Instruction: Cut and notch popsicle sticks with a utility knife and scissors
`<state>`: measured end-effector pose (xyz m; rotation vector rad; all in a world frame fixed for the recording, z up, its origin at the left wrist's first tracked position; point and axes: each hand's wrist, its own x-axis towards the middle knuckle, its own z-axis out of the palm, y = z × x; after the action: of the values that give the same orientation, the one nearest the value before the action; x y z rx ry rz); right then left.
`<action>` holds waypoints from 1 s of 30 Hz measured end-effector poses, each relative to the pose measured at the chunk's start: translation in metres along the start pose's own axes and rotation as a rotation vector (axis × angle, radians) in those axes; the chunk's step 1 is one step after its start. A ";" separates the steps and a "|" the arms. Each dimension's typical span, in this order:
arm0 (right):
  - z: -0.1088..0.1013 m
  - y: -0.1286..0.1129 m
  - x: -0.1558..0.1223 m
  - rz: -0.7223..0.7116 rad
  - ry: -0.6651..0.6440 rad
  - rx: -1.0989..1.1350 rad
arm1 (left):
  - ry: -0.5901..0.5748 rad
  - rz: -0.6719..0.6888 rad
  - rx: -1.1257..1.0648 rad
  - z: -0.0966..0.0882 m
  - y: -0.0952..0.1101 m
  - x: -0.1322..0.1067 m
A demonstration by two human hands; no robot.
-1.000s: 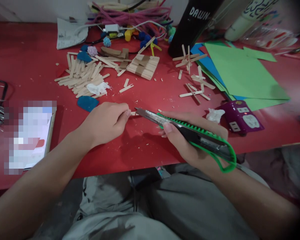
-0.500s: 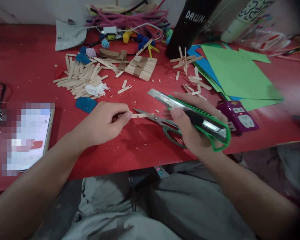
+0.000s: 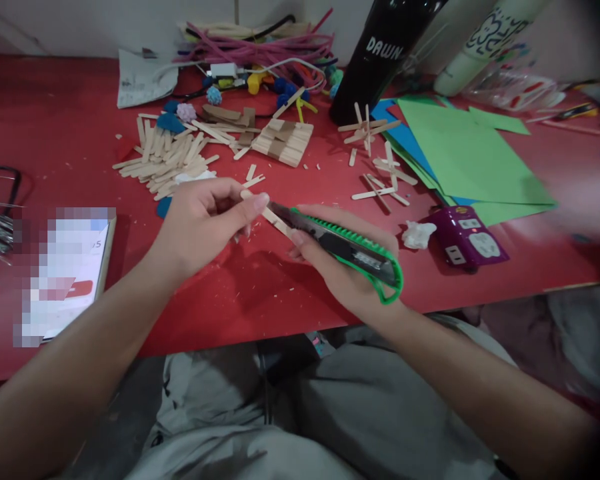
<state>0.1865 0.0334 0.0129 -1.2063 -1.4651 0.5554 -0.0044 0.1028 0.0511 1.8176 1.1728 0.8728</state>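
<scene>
Currently, the stick (image 3: 276, 221) is held between the two hands, above the surface (image 3: 205, 313), its long axis slanting from far left to near right. Close to the stick's far-left end, the left hand (image 3: 195, 227) pinches it in its fingers. By its near-right end, the right hand (image 3: 345, 272) has its fingers wrapped round the cutter (image 3: 353, 247). The blade (image 3: 284, 214) runs roughly parallel along the stick's right side; whether they touch, I cannot tell.

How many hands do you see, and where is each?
2: the left hand, pinching a wooden stick over the red table, and, to its right, the right hand, gripping a green-and-black utility knife beside that stick. Some fingers are partly hidden.
</scene>
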 end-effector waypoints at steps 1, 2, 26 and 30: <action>0.001 -0.001 0.001 -0.030 -0.003 -0.032 | 0.031 0.002 0.008 -0.001 -0.002 0.001; 0.000 -0.003 0.002 -0.059 -0.007 -0.073 | 0.074 0.015 0.038 -0.003 -0.003 0.001; -0.010 -0.003 -0.003 -0.544 -0.155 -0.316 | 0.059 0.162 0.497 -0.012 -0.010 0.007; -0.009 -0.003 -0.002 -0.573 -0.145 -0.282 | 0.060 0.158 0.471 -0.011 -0.012 0.006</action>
<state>0.1933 0.0280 0.0173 -0.9005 -1.9614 0.0439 -0.0162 0.1140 0.0461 2.3012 1.3716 0.7864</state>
